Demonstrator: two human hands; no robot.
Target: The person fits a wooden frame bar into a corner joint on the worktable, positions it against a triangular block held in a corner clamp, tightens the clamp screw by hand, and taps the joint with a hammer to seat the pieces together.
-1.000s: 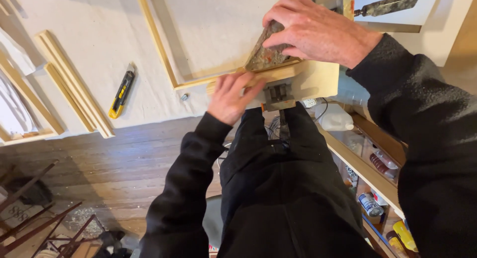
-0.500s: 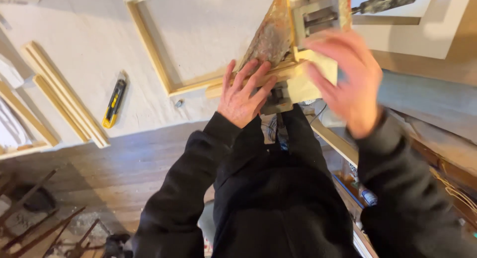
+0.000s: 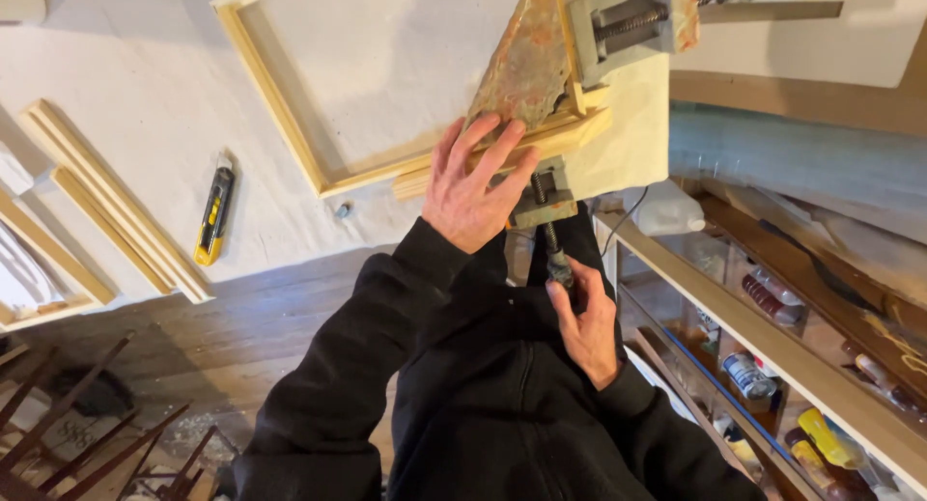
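1. The wooden frame (image 3: 290, 125) is lying flat on the white-covered table (image 3: 116, 96), with its near corner held in a rusty corner clamp (image 3: 526, 71) at the table edge. That corner is lying at about 12 o'clock from the left hand (image 3: 473, 187), touching its fingertips.
2. The clamp's threaded screw (image 3: 552, 240) is sticking out past the table edge. Its lower end is sitting at 12 o'clock from the right hand (image 3: 584, 322), right at the fingers.
3. The left hand is resting palm down with its fingers spread apart, pressing flat on the frame's rail and the clamp's edge; it is not gripping anything. The black sleeve is running back toward 7 o'clock.
4. The right hand is sitting below the table edge, close to the person's body, with thumb and fingers pinching together around the screw's end. Its forearm is running off toward 5 o'clock.
5. The screw's long axis is running from about 12 o'clock to 6 o'clock, its free end pointing at the person.
6. The frame's near rail is running from roughly 8 o'clock to 2 o'clock, and its left rail is heading up toward 11 o'clock.
7. A yellow and black utility knife (image 3: 213, 216) is lying on the table at 9 o'clock from the left hand, well apart from it.
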